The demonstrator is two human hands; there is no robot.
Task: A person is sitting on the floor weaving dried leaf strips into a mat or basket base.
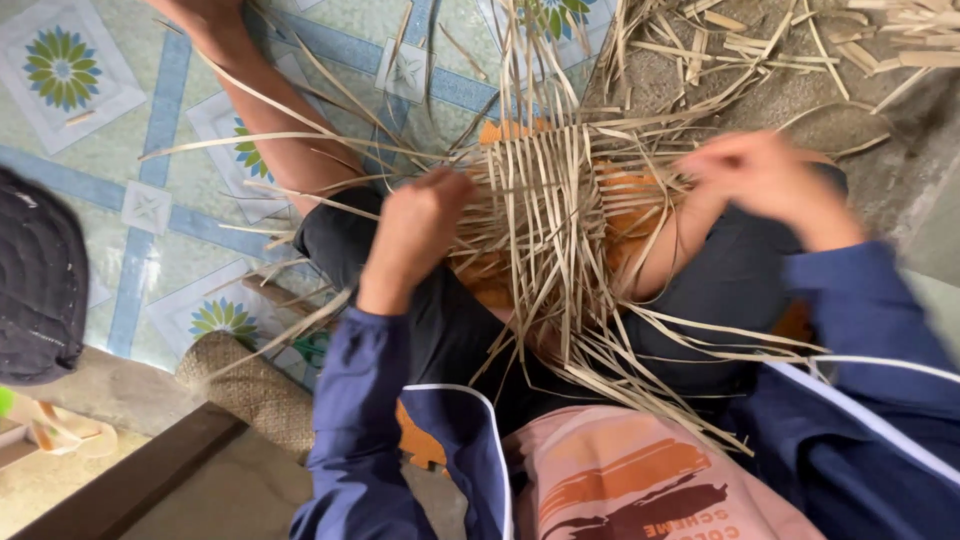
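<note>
A half-woven mat of pale flat straw strips [545, 205] lies across my lap, with long loose ends fanning out all round. My left hand [418, 225] is curled at the mat's left edge, fingers closed on some of the strips there. My right hand [765, 180] is blurred at the mat's right edge, fingers bent among the strips; what it grips is unclear. Both arms wear dark blue sleeves. An orange object [625, 190] shows under the weave.
My bare leg [270, 130] stretches over a patterned tiled floor [90, 90]. Loose straw strips [800, 40] are piled on rough ground at the top right. A dark bag [35, 280] sits at left, a woven brown cushion [250, 385] at lower left.
</note>
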